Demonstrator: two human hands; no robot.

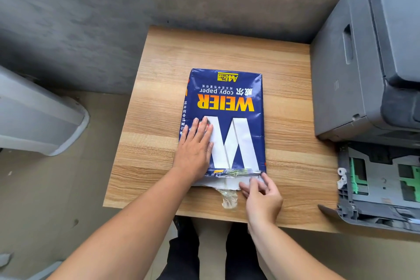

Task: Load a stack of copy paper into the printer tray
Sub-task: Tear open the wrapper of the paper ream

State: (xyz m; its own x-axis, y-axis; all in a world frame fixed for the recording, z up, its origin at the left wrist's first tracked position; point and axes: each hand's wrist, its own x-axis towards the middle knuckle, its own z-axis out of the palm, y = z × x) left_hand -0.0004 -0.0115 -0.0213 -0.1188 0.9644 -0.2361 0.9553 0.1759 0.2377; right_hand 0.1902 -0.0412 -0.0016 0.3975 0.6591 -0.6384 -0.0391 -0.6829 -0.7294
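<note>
A blue wrapped ream of copy paper point(229, 107), printed with yellow and white letters, lies flat on the wooden table point(159, 98). My left hand point(195, 150) presses flat on its near left part, fingers spread. My right hand point(261, 195) is at the ream's near end, where the wrapper is torn; its fingertips touch the exposed white paper edge point(229, 183). A strip of clear tape point(229, 200) hangs loose onto the table there. The grey printer point(363, 63) stands at the right, with its paper tray point(381, 184) pulled out and showing green guides.
A grey wall runs behind the table. A light grey machine point(38, 116) stands on the floor at the left. The table's near edge is close to my legs, and the open tray juts out past the table's right front corner.
</note>
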